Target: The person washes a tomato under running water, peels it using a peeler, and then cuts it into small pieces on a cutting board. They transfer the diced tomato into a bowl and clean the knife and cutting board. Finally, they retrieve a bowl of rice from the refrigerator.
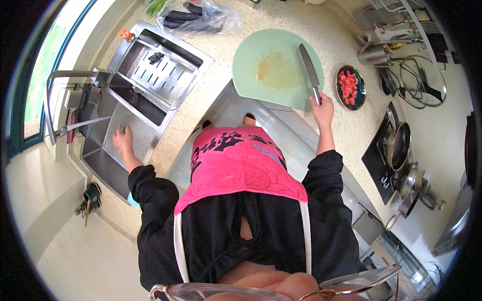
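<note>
My right hand [322, 109] grips the handle of a kitchen knife [309, 67], whose blade lies over the right side of a green cutting board [251, 49]. Wet reddish stains mark the board's middle. Right of the board is a dark oval plate [340, 98] with chopped red pieces [348, 87], perhaps tomato. My left hand [123, 140] is over the stainless steel sink [107, 158], near its drain, with fingers apart and no object visible in it. A stream of water [88, 122] runs from the faucet [52, 101] just above that hand.
A steel drain tray [165, 77] with dark scraps spans the sink's far part. Beyond it, a plastic bag [226, 19] holds dark eggplants [180, 15]. At right, a frying pan [400, 146] stands on the black cooktop [371, 160]. Lids and utensils hang along the right wall.
</note>
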Demonstrator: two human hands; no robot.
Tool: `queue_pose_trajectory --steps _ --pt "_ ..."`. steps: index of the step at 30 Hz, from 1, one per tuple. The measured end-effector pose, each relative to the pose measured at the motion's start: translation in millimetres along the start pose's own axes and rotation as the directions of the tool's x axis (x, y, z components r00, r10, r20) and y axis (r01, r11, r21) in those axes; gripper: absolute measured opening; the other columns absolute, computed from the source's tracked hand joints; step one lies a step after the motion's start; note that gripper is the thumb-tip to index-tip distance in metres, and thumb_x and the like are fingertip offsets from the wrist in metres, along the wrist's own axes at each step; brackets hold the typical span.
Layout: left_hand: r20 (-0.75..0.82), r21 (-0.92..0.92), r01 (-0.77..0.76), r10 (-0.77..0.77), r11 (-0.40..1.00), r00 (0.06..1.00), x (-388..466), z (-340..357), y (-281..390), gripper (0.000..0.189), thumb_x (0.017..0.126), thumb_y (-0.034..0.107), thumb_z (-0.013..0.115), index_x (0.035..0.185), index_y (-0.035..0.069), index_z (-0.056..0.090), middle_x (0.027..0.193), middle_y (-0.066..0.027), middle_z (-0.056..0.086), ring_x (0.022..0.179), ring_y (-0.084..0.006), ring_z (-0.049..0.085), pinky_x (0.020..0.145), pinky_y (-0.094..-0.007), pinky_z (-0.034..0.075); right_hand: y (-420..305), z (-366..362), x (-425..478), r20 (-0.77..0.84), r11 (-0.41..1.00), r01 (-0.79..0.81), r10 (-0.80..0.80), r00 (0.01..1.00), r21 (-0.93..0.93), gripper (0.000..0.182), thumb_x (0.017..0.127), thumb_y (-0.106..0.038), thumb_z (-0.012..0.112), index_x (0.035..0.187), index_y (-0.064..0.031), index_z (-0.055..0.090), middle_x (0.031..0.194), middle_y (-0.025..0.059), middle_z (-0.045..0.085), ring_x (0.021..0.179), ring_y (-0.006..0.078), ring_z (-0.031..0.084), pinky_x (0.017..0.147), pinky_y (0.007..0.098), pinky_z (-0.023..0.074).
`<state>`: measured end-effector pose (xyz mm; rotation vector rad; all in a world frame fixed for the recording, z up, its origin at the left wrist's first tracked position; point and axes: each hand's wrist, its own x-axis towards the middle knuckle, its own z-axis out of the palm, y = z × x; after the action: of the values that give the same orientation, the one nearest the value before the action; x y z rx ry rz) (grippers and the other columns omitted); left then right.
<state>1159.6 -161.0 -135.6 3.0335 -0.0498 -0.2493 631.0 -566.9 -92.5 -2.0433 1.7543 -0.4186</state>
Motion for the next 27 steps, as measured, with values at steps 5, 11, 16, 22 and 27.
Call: queue_pose_trajectory --steps 5,11,16,22,27 --pt "-0.379 -0.308 -0.734 0.629 0.606 0.679 -74.3 16.6 129.0 0.037 0.080 0.024 0.068 0.113 0.009 0.063 0.116 -0.0187 0.059 0.114 -0.0327 0.051 0.098 -0.0408 0.039 41.6 19.3 62.5 0.018 0.996 0.077 -0.078 0.997 0.035 0.036 0.068 -0.025 0.075 0.093 -0.0020 0.065 0.127 0.0238 0.049 0.126 0.0355 0.040 0.104 0.0396 0.0328" --pt "0.236 -0.690 -0.322 0.622 0.648 0.746 -215.1 37.5 248.2 0.038 0.086 0.026 0.062 0.116 0.005 0.055 0.090 -0.0128 0.066 0.081 -0.0230 0.064 0.075 -0.0328 0.050 45.8 22.5 96.4 0.104 0.992 0.101 -0.109 0.989 0.079 0.036 0.063 -0.018 0.069 0.095 -0.0043 0.062 0.115 0.0208 0.054 0.116 0.0350 0.046 0.101 0.0384 0.0362" --pt "0.356 -0.832 -0.033 0.578 0.554 0.735 -247.8 71.8 275.6 0.052 0.087 0.019 0.064 0.130 0.007 0.038 0.110 -0.0092 0.057 0.089 -0.0173 0.058 0.073 -0.0319 0.049 44.1 17.0 102.9 0.273 0.991 0.007 -0.043 0.961 0.132 0.038 0.063 -0.015 0.069 0.098 -0.0049 0.061 0.113 0.0176 0.054 0.108 0.0329 0.051 0.094 0.0376 0.0413" --pt "0.388 -0.890 0.123 0.587 0.440 0.711 -240.4 43.1 277.9 0.052 0.088 0.014 0.062 0.134 0.011 0.039 0.109 -0.0060 0.053 0.088 -0.0141 0.056 0.071 -0.0294 0.048 24.6 -9.5 82.1 0.049 0.943 0.274 -0.288 0.956 0.190 0.038 0.069 -0.009 0.066 0.105 -0.0059 0.054 0.103 0.0162 0.055 0.087 0.0322 0.060 0.075 0.0385 0.0494" --pt "0.432 -0.896 0.290 0.515 0.335 0.740 -218.0 -18.6 224.2 0.051 0.089 0.011 0.061 0.136 0.017 0.043 0.110 -0.0014 0.051 0.093 -0.0130 0.057 0.073 -0.0284 0.050 -51.8 -56.8 17.6 0.090 0.904 0.277 -0.322 0.942 0.326 0.036 0.073 -0.007 0.067 0.105 -0.0036 0.051 0.100 0.0158 0.053 0.088 0.0296 0.059 0.075 0.0360 0.0479"
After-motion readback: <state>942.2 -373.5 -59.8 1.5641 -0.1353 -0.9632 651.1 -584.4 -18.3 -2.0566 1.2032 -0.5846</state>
